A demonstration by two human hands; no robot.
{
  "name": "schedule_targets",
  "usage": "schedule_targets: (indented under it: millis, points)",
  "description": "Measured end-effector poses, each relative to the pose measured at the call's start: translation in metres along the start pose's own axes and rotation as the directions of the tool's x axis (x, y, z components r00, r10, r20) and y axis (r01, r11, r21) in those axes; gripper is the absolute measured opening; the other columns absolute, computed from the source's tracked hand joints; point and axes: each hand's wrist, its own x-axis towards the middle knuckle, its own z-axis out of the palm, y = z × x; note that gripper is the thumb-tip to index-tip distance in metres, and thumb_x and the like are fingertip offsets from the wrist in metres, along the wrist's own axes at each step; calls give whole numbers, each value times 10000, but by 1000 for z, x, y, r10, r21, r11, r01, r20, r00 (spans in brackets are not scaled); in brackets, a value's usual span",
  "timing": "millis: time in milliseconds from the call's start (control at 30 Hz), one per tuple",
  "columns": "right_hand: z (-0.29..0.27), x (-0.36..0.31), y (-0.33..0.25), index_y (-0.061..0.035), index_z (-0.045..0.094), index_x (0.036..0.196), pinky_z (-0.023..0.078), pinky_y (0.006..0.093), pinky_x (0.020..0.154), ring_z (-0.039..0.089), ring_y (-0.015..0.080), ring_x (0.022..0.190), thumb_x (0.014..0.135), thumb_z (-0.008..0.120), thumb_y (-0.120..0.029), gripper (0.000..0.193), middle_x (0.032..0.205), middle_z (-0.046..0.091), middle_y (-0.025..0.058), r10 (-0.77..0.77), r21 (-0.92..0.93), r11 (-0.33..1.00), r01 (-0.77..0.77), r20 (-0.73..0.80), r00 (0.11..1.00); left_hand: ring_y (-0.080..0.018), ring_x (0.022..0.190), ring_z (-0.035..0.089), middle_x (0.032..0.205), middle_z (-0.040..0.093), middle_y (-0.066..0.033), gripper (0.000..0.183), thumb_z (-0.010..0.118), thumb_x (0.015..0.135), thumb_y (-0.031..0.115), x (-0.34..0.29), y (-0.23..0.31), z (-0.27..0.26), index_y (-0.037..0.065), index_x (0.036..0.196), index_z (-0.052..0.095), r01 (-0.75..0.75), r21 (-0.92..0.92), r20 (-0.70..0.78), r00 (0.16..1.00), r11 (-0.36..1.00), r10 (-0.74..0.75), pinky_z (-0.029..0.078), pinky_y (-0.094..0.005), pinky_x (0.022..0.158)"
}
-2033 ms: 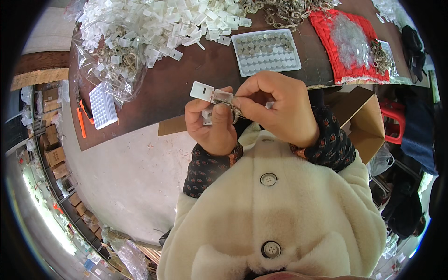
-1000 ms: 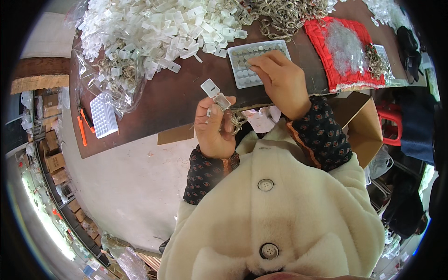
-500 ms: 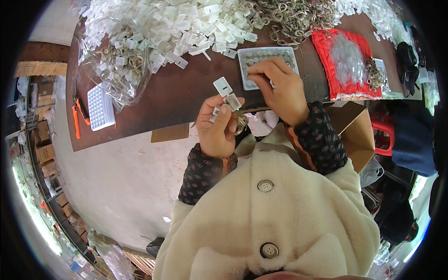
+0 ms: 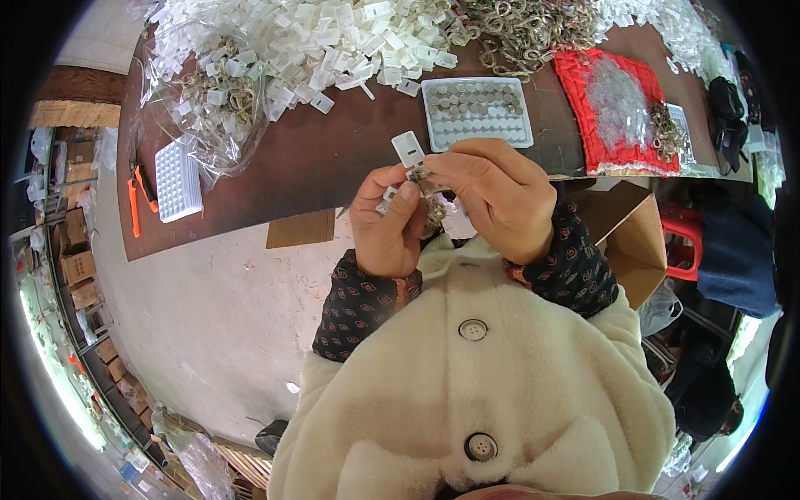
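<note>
My left hand is closed around a small white plastic battery case, whose lid stands flipped up. A coil of thin wire hangs below it between my hands, and another white case shows among the left fingers. My right hand is at the case with thumb and fingers pinched together; whatever lies between the fingertips is hidden. Just beyond the right hand lies a white tray with round pockets. Silvery coin cells fill its far rows, and the near pockets hold none.
A big heap of white cases and wire coils covers the table's far side. On the left are a clear bag, stacked white trays and orange-handled pliers. A red cloth lies right, a cardboard box below.
My right hand has come from over the coin cell tray, nearer and to the left, to the case in my left hand. The left hand has stayed nearly in place.
</note>
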Motion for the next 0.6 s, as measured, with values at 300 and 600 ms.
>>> schedule_targets:
  millis: [300, 600]
  points:
    - [8, -1, 17, -47, 703, 949, 545, 335, 634, 657, 249, 743, 623, 666, 15, 334, 860, 682, 62, -214, -94, 973, 210, -42, 976, -57, 546, 482, 855, 647, -33, 152, 640, 941, 92, 3, -5, -1, 41, 1082, 618, 40, 23, 20, 999, 999, -41, 355, -184, 460]
    - [13, -1, 27, -30, 702, 944, 548, 336, 649, 662, 261, 758, 627, 667, 21, 323, 878, 688, 71, -204, -89, 975, 202, -18, 979, -52, 531, 474, 867, 656, -34, 168, 646, 939, 98, 12, -10, -4, 51, 1098, 619, 21, 38, 11, 1000, 999, -21, 330, -181, 442]
